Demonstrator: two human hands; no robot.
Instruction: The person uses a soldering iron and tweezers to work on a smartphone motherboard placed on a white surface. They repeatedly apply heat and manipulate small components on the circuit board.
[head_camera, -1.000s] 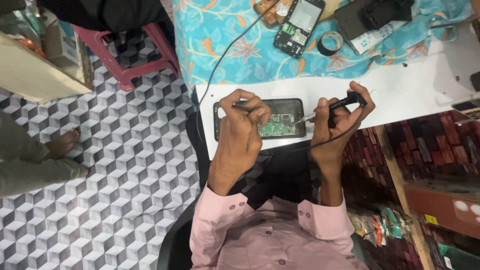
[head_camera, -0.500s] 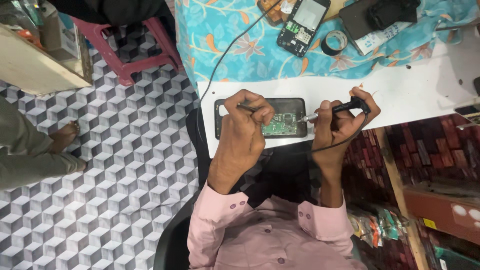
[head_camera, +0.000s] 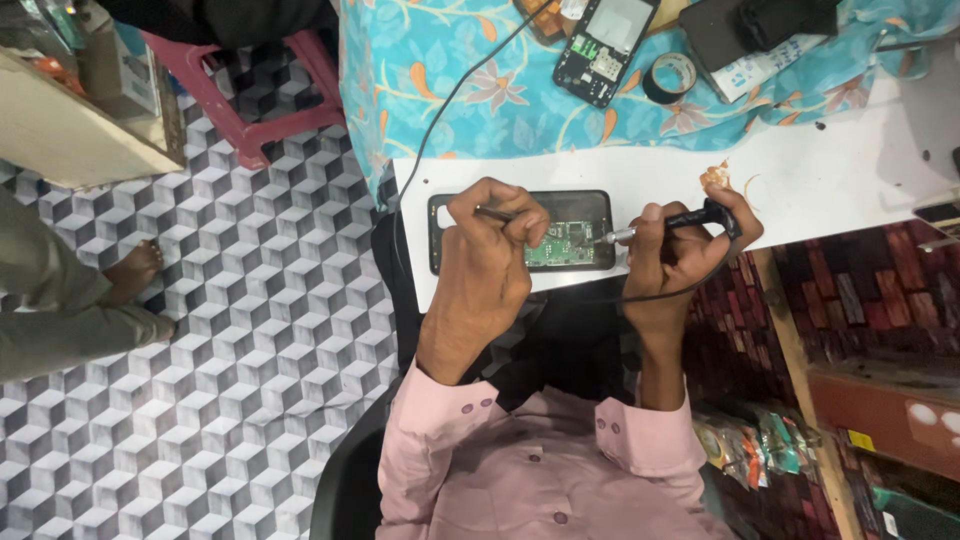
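An opened black phone (head_camera: 445, 235) lies on the white bench top (head_camera: 820, 185), its green circuit board (head_camera: 568, 243) exposed. My left hand (head_camera: 485, 265) rests over the phone's middle, pinching thin metal tweezers (head_camera: 493, 213) that point toward the board. On the phone's right side, my right hand (head_camera: 678, 250) grips a black soldering iron (head_camera: 690, 216). Its metal tip (head_camera: 606, 238) touches the board's right edge. The iron's black cable loops below my right wrist.
A blue floral cloth (head_camera: 460, 80) covers the far bench, with a second opened phone (head_camera: 603, 45), a black tape roll (head_camera: 668, 76) and a dark case (head_camera: 730, 30) on it. A red stool (head_camera: 250, 115) and another person's foot (head_camera: 135, 272) are on the patterned floor at left.
Both hands stay on the phone. The soldering iron's tip has settled slightly lower onto the board, and the view has shifted a little.
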